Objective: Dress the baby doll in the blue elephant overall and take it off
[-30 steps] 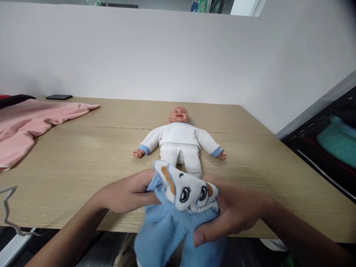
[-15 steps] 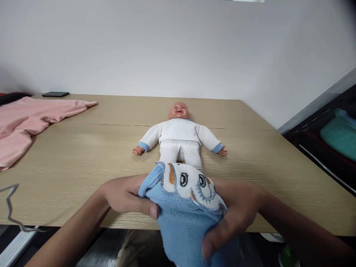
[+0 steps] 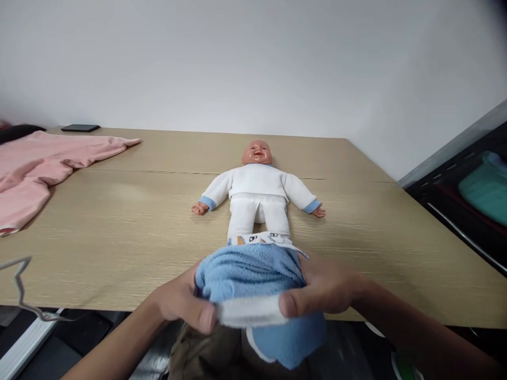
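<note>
Fluffy blue cloth, a small terry garment (image 3: 249, 272), is bunched between my two hands at the table's front edge. Its embroidered white panel with dark eyes faces the doll, and a white band lies between my thumbs. My left hand (image 3: 186, 301) is closed on the garment's left side, thumb on top. On the right side, my right hand (image 3: 320, 290) grips it with the thumb on the white band. Fingers of both hands are largely hidden by the cloth. Just beyond lies a baby doll (image 3: 258, 182) on its back, in white clothes with blue cuffs, its feet hidden.
A pink garment (image 3: 51, 163) is spread on the left of the wooden table (image 3: 158, 206). Behind it are a dark flat phone-like object (image 3: 80, 128) and something black. A bent grey wire (image 3: 19, 285) hangs at the lower left. A dark case (image 3: 459, 195) holding green cloth stands at right.
The garment's top has tipped away toward the doll, folding the embroidered face forward. Its white band has come up between my thumbs. The view has shifted slightly; the doll lies as before.
</note>
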Demonstrator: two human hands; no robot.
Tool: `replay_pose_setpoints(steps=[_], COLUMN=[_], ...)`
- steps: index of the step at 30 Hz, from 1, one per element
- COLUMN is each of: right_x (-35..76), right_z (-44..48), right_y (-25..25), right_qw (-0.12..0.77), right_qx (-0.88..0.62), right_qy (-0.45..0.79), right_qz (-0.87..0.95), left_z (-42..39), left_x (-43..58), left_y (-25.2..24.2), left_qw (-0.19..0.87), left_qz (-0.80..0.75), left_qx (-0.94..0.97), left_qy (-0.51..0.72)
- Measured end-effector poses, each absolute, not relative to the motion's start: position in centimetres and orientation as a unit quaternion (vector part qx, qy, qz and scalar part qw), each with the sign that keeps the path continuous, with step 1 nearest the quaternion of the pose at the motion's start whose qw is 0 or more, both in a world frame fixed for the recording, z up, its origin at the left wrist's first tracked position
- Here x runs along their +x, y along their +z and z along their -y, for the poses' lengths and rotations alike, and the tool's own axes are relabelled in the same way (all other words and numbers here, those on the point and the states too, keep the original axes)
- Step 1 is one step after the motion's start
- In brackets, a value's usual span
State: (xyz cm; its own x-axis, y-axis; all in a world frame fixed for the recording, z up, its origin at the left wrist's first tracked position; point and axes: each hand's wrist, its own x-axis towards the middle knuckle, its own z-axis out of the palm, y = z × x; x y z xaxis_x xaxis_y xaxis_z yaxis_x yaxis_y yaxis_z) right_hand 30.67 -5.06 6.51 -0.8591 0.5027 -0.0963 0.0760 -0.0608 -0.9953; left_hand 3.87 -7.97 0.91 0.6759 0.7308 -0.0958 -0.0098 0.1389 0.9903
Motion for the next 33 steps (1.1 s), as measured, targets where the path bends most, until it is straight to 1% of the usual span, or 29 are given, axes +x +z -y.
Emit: replay_pose_setpoints(steps=[1, 3, 6, 9, 11, 14, 17, 19, 21, 22, 24, 27, 29, 33], right_x=[30.5, 30.2, 29.5, 28.7, 28.5, 28.6, 28.9, 28.9, 28.7, 28.6, 28.4, 28.2, 28.2, 27.7], right_z=[5.2, 5.7, 6.9, 8.0, 8.4, 8.5, 8.3, 8.3, 8.3, 8.4, 8.8, 9.5, 9.9, 10.0], right_y=[6.5, 6.7, 7.0, 7.0, 6.8, 6.9, 7.3, 7.3, 6.8, 6.3, 5.2, 3.8, 3.4, 3.8], right_qw=[0.152, 0.178, 0.244, 0.286, 0.301, 0.263, 0.217, 0.218, 0.237, 0.251, 0.281, 0.288, 0.252, 0.112], right_qx=[-0.220, -0.281, -0.387, -0.416, -0.410, -0.379, -0.339, -0.315, -0.348, -0.389, -0.467, -0.497, -0.501, -0.530], right_qy=[0.694, 0.651, 0.583, 0.601, 0.628, 0.649, 0.643, 0.653, 0.639, 0.612, 0.515, 0.362, 0.306, 0.248], right_qz=[0.669, 0.682, 0.671, 0.619, 0.589, 0.605, 0.651, 0.654, 0.643, 0.640, 0.662, 0.734, 0.769, 0.803], left_z=[8.3, 9.1, 9.9, 10.6, 11.0, 11.4, 11.7, 11.8, 11.8, 11.8, 11.8, 11.9, 12.1, 12.2], left_x=[4.1, 4.5, 5.1, 5.6, 5.8, 5.7, 5.4, 5.3, 5.3, 5.4, 5.6, 5.9, 6.0, 6.3], left_y=[0.8, 0.9, 1.5, 2.1, 2.2, 2.0, 1.8, 1.8, 2.0, 2.1, 2.2, 2.1, 1.7, 0.8], left_qw=[0.708, 0.728, 0.704, 0.668, 0.645, 0.627, 0.694, 0.740, 0.742, 0.724, 0.666, 0.578, 0.516, 0.378], left_qz=[-0.299, -0.301, -0.346, -0.401, -0.436, -0.472, -0.434, -0.392, -0.375, -0.382, -0.415, -0.474, -0.519, -0.601], left_qx=[0.574, 0.532, 0.522, 0.526, 0.523, 0.479, 0.387, 0.363, 0.395, 0.427, 0.501, 0.583, 0.618, 0.671], left_qy=[0.283, 0.310, 0.334, 0.342, 0.347, 0.394, 0.425, 0.409, 0.391, 0.384, 0.366, 0.317, 0.288, 0.215])
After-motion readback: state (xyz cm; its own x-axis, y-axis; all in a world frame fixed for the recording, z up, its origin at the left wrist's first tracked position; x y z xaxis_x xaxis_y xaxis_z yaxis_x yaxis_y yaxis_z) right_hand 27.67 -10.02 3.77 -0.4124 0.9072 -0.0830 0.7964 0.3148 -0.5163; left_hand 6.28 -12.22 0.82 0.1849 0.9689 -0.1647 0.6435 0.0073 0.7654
